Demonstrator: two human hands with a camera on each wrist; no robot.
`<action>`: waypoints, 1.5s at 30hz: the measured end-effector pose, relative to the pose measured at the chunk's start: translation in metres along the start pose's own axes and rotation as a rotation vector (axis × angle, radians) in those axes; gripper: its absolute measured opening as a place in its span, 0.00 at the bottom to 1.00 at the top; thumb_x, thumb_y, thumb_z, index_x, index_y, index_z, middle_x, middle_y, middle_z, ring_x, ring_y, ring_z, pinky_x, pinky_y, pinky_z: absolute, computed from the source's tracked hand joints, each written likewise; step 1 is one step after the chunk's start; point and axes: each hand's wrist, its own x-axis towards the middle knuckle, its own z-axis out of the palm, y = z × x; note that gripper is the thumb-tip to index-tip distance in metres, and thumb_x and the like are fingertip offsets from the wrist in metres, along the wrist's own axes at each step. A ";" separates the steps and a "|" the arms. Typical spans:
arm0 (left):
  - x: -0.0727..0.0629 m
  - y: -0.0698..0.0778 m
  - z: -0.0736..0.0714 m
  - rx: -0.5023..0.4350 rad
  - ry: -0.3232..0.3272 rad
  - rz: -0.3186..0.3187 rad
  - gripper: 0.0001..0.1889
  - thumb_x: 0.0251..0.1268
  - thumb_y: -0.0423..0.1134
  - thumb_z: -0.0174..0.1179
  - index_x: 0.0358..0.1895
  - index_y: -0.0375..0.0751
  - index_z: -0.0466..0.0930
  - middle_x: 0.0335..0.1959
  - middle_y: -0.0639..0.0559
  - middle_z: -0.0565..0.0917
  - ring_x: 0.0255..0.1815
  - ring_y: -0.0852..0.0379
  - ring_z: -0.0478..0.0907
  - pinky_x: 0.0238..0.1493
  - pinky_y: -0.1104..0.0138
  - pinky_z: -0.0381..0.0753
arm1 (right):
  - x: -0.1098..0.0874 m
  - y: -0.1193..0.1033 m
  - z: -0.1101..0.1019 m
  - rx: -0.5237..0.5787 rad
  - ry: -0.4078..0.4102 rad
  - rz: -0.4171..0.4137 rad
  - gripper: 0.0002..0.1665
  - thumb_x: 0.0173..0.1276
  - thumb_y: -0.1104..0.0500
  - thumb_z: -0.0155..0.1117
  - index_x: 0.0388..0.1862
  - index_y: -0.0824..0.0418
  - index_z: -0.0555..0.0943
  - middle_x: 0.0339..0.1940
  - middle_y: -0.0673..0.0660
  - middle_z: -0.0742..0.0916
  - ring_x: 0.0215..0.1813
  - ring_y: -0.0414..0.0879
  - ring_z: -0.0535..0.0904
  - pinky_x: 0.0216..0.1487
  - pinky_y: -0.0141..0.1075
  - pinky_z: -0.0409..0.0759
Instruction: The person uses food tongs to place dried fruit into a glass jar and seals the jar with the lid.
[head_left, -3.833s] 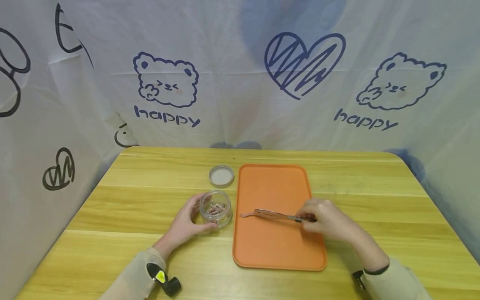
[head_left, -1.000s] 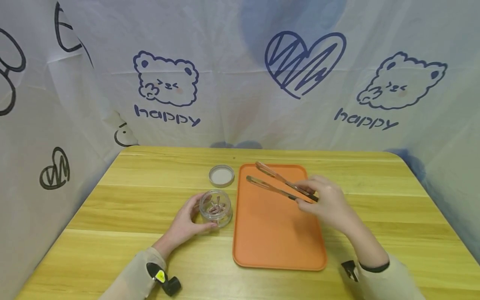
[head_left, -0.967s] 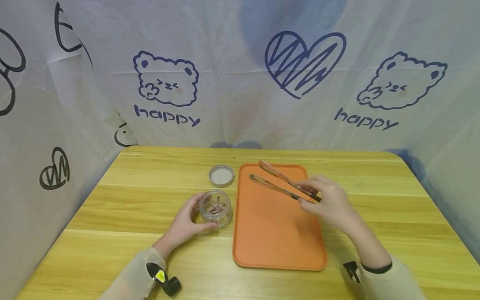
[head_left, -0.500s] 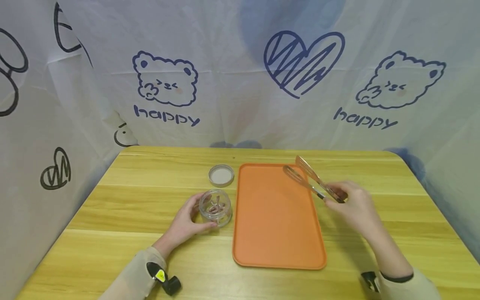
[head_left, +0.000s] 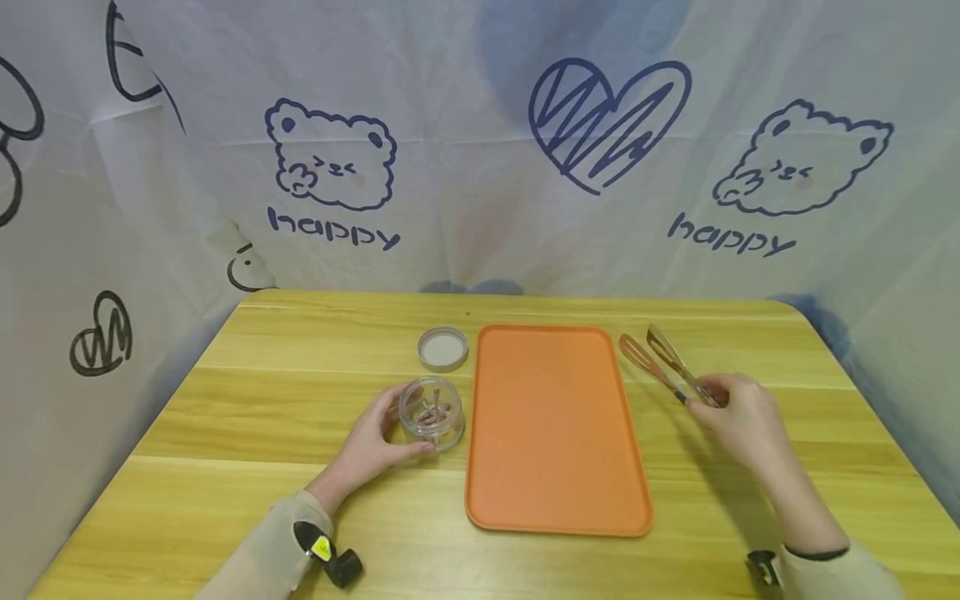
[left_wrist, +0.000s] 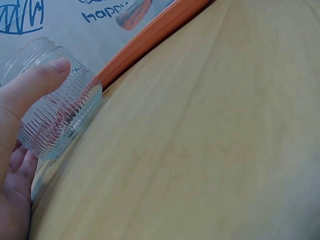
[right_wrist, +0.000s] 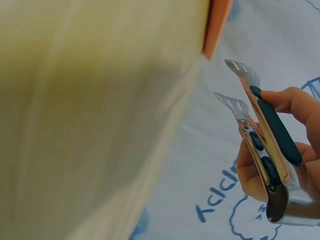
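Note:
My left hand (head_left: 372, 442) grips a ribbed clear glass jar (head_left: 433, 417), thumb on its near side. The jar stands without its lid, left of the orange tray, and holds several thin pinkish-brown strips; through the ribbed wall in the left wrist view the glass jar (left_wrist: 62, 107) shows them only as a reddish blur. To the right of the tray my right hand (head_left: 742, 417) holds metal tongs (head_left: 667, 358) with dark grips, their two arms spread and nothing between the tips. In the right wrist view the tongs (right_wrist: 267, 135) show slotted ends, pinched between thumb and fingers.
The orange tray (head_left: 555, 433) lies bare in the middle of the wooden table (head_left: 360, 533). A round jar lid (head_left: 442, 348) rests behind the jar, near the tray's left edge. A printed white cloth (head_left: 465, 167) hangs along the back and sides.
Earlier the tongs pinched a thin strip over the tray. That strip is gone from the tongs and tray; the right hand has carried the tongs, spread, rightward off the tray. The left hand stays.

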 end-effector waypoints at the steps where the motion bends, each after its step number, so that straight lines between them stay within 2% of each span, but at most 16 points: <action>1: 0.000 0.001 0.000 0.003 0.001 -0.002 0.45 0.41 0.30 0.77 0.67 0.38 0.63 0.62 0.40 0.72 0.62 0.44 0.69 0.68 0.57 0.64 | 0.000 0.002 0.000 -0.007 -0.003 0.001 0.23 0.64 0.60 0.63 0.51 0.78 0.77 0.43 0.73 0.81 0.41 0.64 0.78 0.35 0.53 0.80; 9: -0.003 0.031 0.002 0.014 -0.007 -0.001 0.43 0.41 0.26 0.75 0.65 0.29 0.62 0.61 0.32 0.70 0.62 0.38 0.68 0.67 0.55 0.66 | 0.003 0.012 0.003 -0.058 -0.047 0.017 0.23 0.64 0.60 0.63 0.48 0.80 0.77 0.40 0.74 0.82 0.40 0.65 0.79 0.33 0.53 0.80; 11: -0.003 0.032 0.002 0.011 -0.008 -0.007 0.43 0.41 0.25 0.75 0.65 0.30 0.62 0.62 0.32 0.70 0.62 0.39 0.68 0.67 0.55 0.65 | 0.004 0.013 0.004 -0.074 -0.063 0.020 0.23 0.64 0.60 0.64 0.48 0.80 0.77 0.39 0.73 0.83 0.39 0.65 0.79 0.34 0.53 0.80; 15: -0.003 0.031 0.002 0.002 -0.008 -0.005 0.43 0.41 0.26 0.75 0.65 0.30 0.63 0.62 0.32 0.70 0.62 0.39 0.68 0.67 0.55 0.65 | 0.004 0.012 0.007 -0.107 -0.105 0.028 0.23 0.62 0.59 0.65 0.47 0.79 0.78 0.36 0.70 0.84 0.38 0.62 0.80 0.33 0.52 0.81; 23: -0.003 0.032 0.002 0.004 -0.003 -0.017 0.44 0.40 0.26 0.75 0.66 0.31 0.62 0.62 0.33 0.70 0.63 0.39 0.68 0.67 0.53 0.65 | 0.005 0.002 0.013 -0.156 -0.189 0.051 0.25 0.61 0.56 0.68 0.42 0.79 0.78 0.25 0.60 0.82 0.24 0.48 0.74 0.23 0.41 0.74; 29: -0.004 0.034 0.002 0.014 -0.001 -0.012 0.44 0.40 0.26 0.75 0.66 0.31 0.62 0.62 0.33 0.70 0.63 0.39 0.68 0.67 0.53 0.65 | 0.005 -0.006 0.018 -0.141 -0.225 0.082 0.28 0.61 0.54 0.67 0.44 0.80 0.75 0.23 0.58 0.80 0.20 0.46 0.72 0.20 0.37 0.72; 35: -0.004 0.035 0.002 0.018 -0.002 -0.010 0.44 0.40 0.25 0.75 0.65 0.30 0.63 0.62 0.32 0.70 0.62 0.38 0.68 0.67 0.54 0.65 | 0.004 -0.008 0.022 -0.144 -0.219 0.086 0.22 0.59 0.54 0.69 0.33 0.73 0.74 0.20 0.56 0.76 0.20 0.45 0.69 0.19 0.35 0.68; 38: -0.004 0.035 0.002 0.019 -0.003 -0.014 0.44 0.40 0.25 0.75 0.65 0.30 0.62 0.62 0.33 0.70 0.63 0.38 0.68 0.67 0.54 0.65 | 0.004 -0.008 0.024 -0.149 -0.215 0.075 0.21 0.59 0.54 0.70 0.31 0.71 0.73 0.20 0.56 0.74 0.21 0.46 0.68 0.19 0.35 0.67; 41: -0.003 0.031 0.002 0.021 -0.002 -0.008 0.44 0.40 0.25 0.75 0.65 0.30 0.62 0.62 0.33 0.70 0.63 0.38 0.68 0.67 0.53 0.65 | 0.004 -0.008 0.025 -0.154 -0.220 0.072 0.21 0.59 0.54 0.69 0.29 0.69 0.71 0.19 0.55 0.73 0.21 0.45 0.67 0.19 0.34 0.66; 45: -0.001 0.013 0.002 0.017 0.001 -0.002 0.45 0.40 0.26 0.76 0.67 0.33 0.62 0.63 0.35 0.70 0.63 0.40 0.68 0.67 0.53 0.64 | 0.006 -0.012 0.020 -0.154 -0.216 0.058 0.23 0.61 0.54 0.68 0.29 0.72 0.70 0.19 0.59 0.73 0.19 0.45 0.66 0.19 0.35 0.66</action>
